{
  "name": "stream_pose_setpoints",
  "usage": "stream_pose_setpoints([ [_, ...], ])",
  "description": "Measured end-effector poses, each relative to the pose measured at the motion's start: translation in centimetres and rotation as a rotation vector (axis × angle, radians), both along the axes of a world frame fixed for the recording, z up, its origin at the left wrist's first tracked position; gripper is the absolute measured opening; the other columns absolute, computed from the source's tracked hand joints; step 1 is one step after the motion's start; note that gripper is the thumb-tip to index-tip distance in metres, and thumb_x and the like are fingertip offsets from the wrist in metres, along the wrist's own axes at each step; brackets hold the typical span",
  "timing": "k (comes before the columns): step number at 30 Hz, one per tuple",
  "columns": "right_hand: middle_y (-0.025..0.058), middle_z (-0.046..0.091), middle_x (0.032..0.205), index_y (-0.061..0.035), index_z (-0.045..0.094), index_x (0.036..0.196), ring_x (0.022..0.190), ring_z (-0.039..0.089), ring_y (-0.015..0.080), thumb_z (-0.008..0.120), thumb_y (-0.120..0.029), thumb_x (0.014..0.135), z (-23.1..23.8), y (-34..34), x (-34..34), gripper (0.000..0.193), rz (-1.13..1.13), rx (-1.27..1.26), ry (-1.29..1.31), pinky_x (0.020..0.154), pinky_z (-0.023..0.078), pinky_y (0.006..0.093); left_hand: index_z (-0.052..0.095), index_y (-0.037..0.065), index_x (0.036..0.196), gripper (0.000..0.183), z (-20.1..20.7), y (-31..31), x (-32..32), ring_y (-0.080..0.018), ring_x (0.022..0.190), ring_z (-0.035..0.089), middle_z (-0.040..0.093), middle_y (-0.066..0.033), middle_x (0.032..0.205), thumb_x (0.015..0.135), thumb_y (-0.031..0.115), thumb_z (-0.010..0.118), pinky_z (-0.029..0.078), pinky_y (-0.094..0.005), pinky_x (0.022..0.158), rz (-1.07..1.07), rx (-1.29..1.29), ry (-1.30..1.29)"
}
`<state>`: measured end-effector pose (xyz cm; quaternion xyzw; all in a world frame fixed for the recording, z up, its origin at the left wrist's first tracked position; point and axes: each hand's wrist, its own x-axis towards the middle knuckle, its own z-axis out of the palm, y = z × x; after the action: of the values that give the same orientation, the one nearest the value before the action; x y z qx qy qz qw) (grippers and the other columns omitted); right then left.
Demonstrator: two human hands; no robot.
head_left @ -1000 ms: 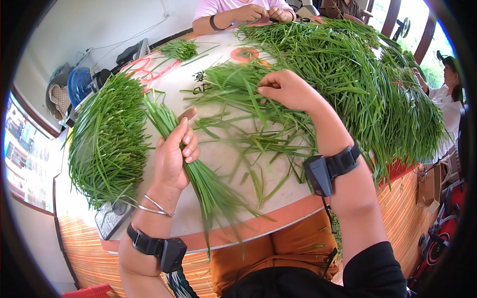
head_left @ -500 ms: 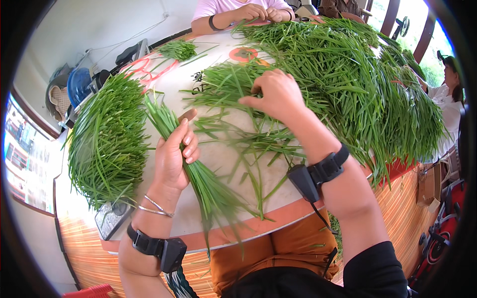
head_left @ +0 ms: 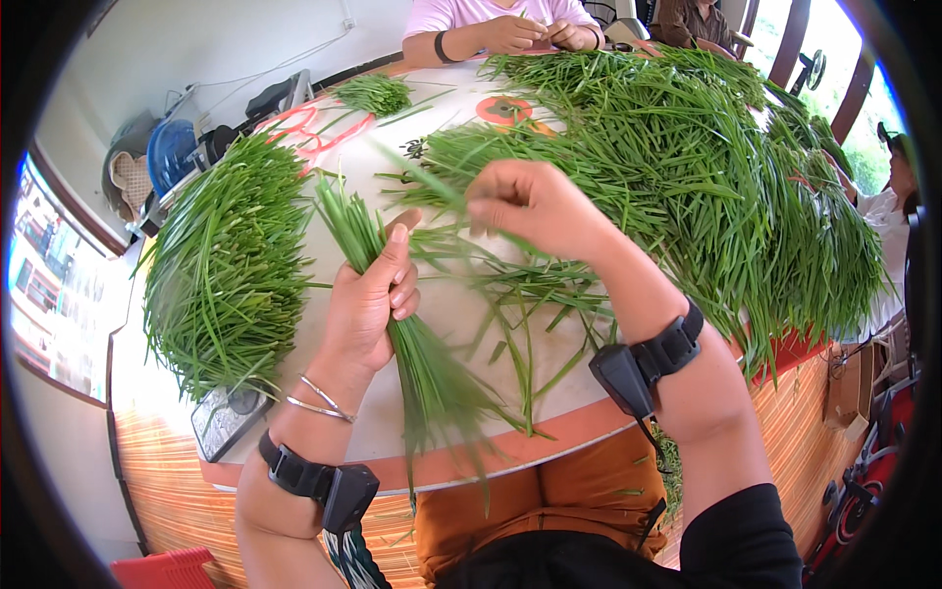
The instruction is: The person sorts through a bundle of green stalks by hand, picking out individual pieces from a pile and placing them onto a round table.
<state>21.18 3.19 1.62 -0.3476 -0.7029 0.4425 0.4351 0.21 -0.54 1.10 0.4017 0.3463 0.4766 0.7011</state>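
Note:
My left hand (head_left: 378, 294) is closed round an upright-tilted bundle of garlic chives (head_left: 430, 368); the cut ends stick up past the thumb and the leaf tips hang blurred toward the table's front edge. To the right of it, my right hand (head_left: 535, 201) pinches a few chive blades (head_left: 422, 175), smeared by motion, which reach leftward near the top of the bundle. Beneath the right hand, loose chives (head_left: 549, 280) lie scattered on the white table (head_left: 383, 417).
A large heap of chives (head_left: 706, 167) covers the table's right side. At left stands a dense stack of chives (head_left: 226, 275) beside a phone-like flat object (head_left: 231, 422). A small bunch (head_left: 373, 94) lies farther back. Across the table a person's hands (head_left: 540, 34) work; others sit at right.
My right hand has come down and left from the heap with chive blades in its fingers. My left hand keeps its bundle; the whole view has shifted slightly.

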Motion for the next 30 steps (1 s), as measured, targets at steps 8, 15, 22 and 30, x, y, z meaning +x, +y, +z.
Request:
stream_pose_setpoints([
  [8,0.0060,0.063,0.071,0.0035,0.060,0.096,0.063,0.058,0.0108,0.062,-0.015,0.080,1.0,-1.0,0.6,0.024,0.355,-0.225,-0.339,0.058,0.046,0.0251,0.051,0.008,0.090,0.023,-0.5,0.3,0.7,-0.0079,0.059,0.041,0.041,0.0025,0.070,0.093,0.031,0.050,0.042,-0.0235,0.063,0.190,0.035,-0.130],
  [15,0.0073,0.063,0.069,-0.0022,0.065,0.088,0.062,0.059,0.0145,0.063,-0.025,0.081,1.2,0.8,3.8,0.024,-0.526,0.114,-0.590,0.058,0.047,0.0291,0.044,0.013,0.081,0.025,-0.6,0.7,-0.3,-0.0066,0.054,0.036,0.033,0.0045,0.060,0.096,0.033,0.042,0.044,-0.0241,0.068,0.081,0.025,-0.333],
  [22,0.0095,0.065,0.075,-0.0053,0.068,0.081,0.067,0.061,0.0214,0.070,-0.034,0.071,-0.5,1.8,3.8,0.031,-0.679,0.111,-0.830,0.061,0.048,0.0325,0.049,0.009,0.096,0.019,-0.2,0.4,-0.2,-0.0027,0.047,0.027,0.027,0.0070,0.056,0.095,0.028,0.047,0.028,-0.0174,0.045,-0.024,-0.007,-0.156],
  [30,0.0005,0.061,0.070,0.0013,0.064,0.086,0.064,0.051,0.0053,0.062,-0.010,0.081,1.2,-1.0,0.2,0.013,0.059,-0.033,-0.188,0.058,0.043,0.0225,0.043,0.001,0.121,0.044,0.4,-0.2,0.1,-0.0019,0.048,0.028,0.029,0.0080,0.057,0.092,0.032,0.053,0.027,-0.0171,0.045,-0.053,-0.013,-0.009],
])
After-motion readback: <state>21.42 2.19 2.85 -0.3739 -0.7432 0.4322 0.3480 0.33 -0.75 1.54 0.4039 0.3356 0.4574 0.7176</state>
